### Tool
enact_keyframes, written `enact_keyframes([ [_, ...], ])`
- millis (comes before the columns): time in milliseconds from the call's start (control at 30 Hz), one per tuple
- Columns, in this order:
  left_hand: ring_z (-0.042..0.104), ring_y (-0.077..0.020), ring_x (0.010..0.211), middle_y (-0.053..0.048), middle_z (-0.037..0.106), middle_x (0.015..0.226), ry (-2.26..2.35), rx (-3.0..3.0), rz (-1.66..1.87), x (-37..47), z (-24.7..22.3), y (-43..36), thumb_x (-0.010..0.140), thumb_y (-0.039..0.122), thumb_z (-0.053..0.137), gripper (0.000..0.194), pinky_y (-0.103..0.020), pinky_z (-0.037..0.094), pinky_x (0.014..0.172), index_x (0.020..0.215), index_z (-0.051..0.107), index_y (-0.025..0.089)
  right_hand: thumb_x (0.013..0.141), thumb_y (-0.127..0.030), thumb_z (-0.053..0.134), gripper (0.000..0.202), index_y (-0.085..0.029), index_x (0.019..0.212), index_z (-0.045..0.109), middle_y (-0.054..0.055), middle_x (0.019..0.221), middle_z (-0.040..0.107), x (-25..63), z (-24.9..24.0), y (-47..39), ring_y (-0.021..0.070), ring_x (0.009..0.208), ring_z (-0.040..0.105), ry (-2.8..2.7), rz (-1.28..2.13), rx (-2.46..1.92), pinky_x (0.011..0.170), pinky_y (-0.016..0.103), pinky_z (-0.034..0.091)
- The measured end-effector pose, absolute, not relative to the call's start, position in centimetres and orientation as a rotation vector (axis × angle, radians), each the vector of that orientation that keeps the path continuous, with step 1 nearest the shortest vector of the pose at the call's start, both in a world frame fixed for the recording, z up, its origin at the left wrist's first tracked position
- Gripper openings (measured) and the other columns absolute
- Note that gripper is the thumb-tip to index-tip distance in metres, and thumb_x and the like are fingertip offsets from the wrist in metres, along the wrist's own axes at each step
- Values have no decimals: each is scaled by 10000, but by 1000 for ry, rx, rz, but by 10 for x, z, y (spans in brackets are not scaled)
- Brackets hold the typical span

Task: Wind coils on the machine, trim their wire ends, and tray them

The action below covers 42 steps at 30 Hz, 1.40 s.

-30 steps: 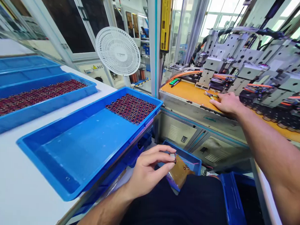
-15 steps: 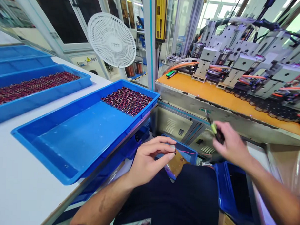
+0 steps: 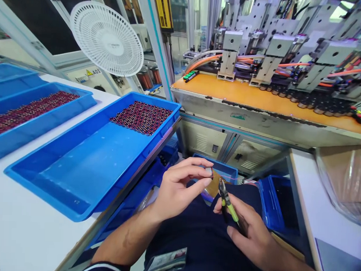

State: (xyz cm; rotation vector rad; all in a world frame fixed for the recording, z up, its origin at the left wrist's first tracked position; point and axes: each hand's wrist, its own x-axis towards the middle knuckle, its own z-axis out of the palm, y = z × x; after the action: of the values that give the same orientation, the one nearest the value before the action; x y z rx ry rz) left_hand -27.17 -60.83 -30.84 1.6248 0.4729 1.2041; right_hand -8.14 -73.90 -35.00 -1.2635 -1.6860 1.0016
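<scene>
Between thumb and fingers, my left hand (image 3: 178, 187) pinches a small metal part (image 3: 209, 172), like a tiny motor, with a thin pink wire (image 3: 226, 176) running off to the right. My right hand (image 3: 251, 229) grips cutting pliers (image 3: 229, 204) with green and black handles. Their jaws point up, just right of the small part and apart from it. Below both hands, an amber-brown packet or pad (image 3: 211, 188) lies partly hidden, with a few small parts at its edge, in front of a blue bin (image 3: 229, 171).
At left on the white table (image 3: 26, 221) sits a blue tray (image 3: 76, 155) with packed small dark-red parts (image 3: 142, 116) at its far end. Another filled tray (image 3: 36, 114) stands beyond. A white fan (image 3: 108, 42), a machine bench (image 3: 197, 86) and a blue bin (image 3: 268, 202) surround me.
My right hand has come down and left, bringing the pliers close to the small part. My left hand keeps its pinch. The view has shifted right.
</scene>
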Motion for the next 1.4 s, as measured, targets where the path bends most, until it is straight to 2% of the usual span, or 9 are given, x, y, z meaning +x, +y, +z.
enact_keyframes([
  [167, 693, -202, 949, -108, 721, 1024, 506, 1666, 1230, -273, -305, -611, 782, 72, 708, 159, -323, 600, 785, 898, 746, 174, 820, -62, 495, 624, -227, 1416, 410, 89, 1169, 601, -86, -342, -733, 213, 1133, 587, -1657, 1045, -1236, 1107, 423, 398],
  [300, 697, -199, 928, -111, 724, 1027, 519, 1695, 1230, -274, -305, -611, 787, 90, 710, 136, -321, 601, 776, 893, 743, 169, 815, -53, 494, 642, -275, 1413, 418, 48, 1063, 614, -90, -337, -727, 158, 957, 626, -1620, 1049, -1140, 949, 302, 513],
  [433, 697, -201, 945, -106, 723, 1032, 522, 1713, 1230, -274, -307, -611, 779, 74, 711, 159, -321, 595, 795, 899, 742, 174, 825, -44, 479, 645, -323, 1404, 422, 20, 990, 593, -92, -335, -725, 118, 830, 604, -1593, 1045, -1110, 823, 233, 532],
  [667, 698, -205, 956, -105, 721, 1045, 520, 1711, 1219, -275, -310, -610, 784, 76, 704, 162, -327, 595, 797, 910, 739, 171, 817, -18, 474, 631, -282, 1389, 452, 31, 937, 586, -92, -332, -725, 112, 749, 585, -1589, 1024, -1104, 725, 228, 542],
  [967, 692, -205, 953, -112, 721, 1043, 526, 1726, 1211, -275, -310, -610, 789, 86, 706, 153, -341, 585, 810, 910, 737, 174, 792, -1, 476, 662, -320, 1372, 478, -5, 845, 579, -94, -337, -727, 92, 651, 550, -1593, 957, -1141, 624, 190, 506],
  [1200, 687, -209, 947, -117, 710, 1038, 524, 1732, 1186, -274, -312, -608, 801, 113, 702, 119, -343, 587, 801, 903, 728, 168, 819, -109, 509, 377, -200, 1162, 636, 9, 767, 558, -96, -328, -726, 106, 608, 519, -1442, 1123, -1297, 572, 208, 482],
  [1300, 668, -211, 979, -111, 682, 1042, 487, 1818, 1206, -276, -315, -605, 806, 93, 692, 142, -345, 579, 810, 918, 712, 178, 834, -116, 528, 422, -214, 1237, 602, 16, 805, 582, -92, -329, -729, 107, 636, 539, -1405, 1153, -1290, 603, 207, 498],
  [1400, 639, -213, 1035, -99, 636, 1085, 432, 1908, 1276, -278, -318, -604, 770, 50, 716, 265, -361, 568, 857, 980, 651, 197, 867, -119, 532, 465, -256, 1311, 556, 23, 852, 608, -85, -329, -734, 107, 663, 571, -1421, 1127, -1278, 638, 208, 522],
])
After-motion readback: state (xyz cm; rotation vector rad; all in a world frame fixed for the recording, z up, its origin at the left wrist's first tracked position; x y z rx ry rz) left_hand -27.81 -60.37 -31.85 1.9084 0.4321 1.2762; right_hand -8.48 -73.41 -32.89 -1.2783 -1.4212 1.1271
